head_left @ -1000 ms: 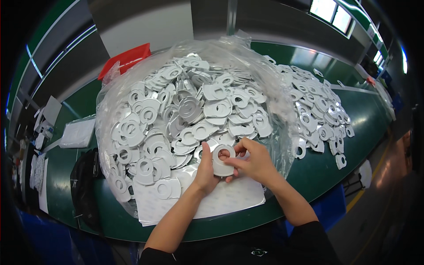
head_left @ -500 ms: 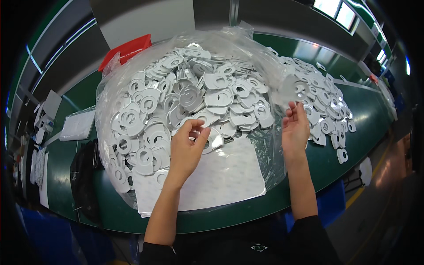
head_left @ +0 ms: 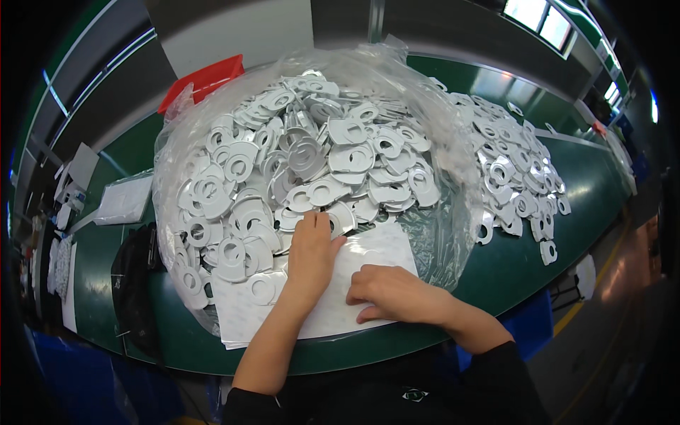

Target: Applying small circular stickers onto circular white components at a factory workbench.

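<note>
A large heap of grey-white flat plastic parts, each rounded with a ring-shaped hole, lies in a clear plastic bag. At the heap's near edge is my left hand, its fingers stretched forward and its thumb apart; its fingertips reach the nearest parts, and no held part shows. My right hand is low over the white paper sheets in front of the heap. Its fingers are bent, with a gap to the thumb and nothing visible between them. One loose part lies on the paper, left of my left wrist.
A second pile of similar parts spreads over the green table at the right. Behind the bag, at the left, stands a red bin. A wrapped white pack and a black cloth-like item lie at the left.
My right hand has come from the right-hand pile, where it held up a part, leftward and down to the paper. My left hand has shifted slightly right and down, fingers straighter.
</note>
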The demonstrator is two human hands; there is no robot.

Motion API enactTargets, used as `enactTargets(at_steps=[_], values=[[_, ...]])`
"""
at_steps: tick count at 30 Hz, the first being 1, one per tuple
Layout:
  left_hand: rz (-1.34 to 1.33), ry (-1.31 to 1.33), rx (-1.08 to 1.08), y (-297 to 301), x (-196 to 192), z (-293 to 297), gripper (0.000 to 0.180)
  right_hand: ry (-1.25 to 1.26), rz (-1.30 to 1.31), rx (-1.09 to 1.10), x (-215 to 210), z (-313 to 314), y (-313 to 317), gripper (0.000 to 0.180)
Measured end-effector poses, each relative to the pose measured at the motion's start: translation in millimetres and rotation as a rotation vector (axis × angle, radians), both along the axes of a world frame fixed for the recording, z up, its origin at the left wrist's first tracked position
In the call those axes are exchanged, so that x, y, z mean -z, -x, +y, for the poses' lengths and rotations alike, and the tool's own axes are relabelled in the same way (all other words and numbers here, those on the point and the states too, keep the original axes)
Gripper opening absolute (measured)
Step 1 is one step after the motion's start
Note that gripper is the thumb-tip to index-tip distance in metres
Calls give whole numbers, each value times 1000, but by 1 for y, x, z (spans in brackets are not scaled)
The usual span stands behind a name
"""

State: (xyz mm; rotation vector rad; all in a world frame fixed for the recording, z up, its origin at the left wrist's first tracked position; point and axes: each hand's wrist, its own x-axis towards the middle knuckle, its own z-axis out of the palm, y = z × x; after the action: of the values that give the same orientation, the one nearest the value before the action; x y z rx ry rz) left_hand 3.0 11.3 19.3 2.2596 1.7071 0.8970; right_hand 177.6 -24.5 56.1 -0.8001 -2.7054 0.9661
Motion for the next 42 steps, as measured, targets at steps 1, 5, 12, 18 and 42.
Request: enactTargets(at_steps=[1,5,12,18,42], values=[[8,23,-11,0,1,0,38,10,-22,22,0,-3,1,23],[16,-177,-39,-4,3,3,17,18,-22,73,1,-7,3,23],[-284,34,-56,-10,-14,-1,8,64,-22,3,2,-4,1,19],[-1631,850,292,-13,10,4,27,7,81,-57,5,-4,-1,14],[-1655,1036,343,-15,11,8,63,519,941,710,33,48,-4,12]])
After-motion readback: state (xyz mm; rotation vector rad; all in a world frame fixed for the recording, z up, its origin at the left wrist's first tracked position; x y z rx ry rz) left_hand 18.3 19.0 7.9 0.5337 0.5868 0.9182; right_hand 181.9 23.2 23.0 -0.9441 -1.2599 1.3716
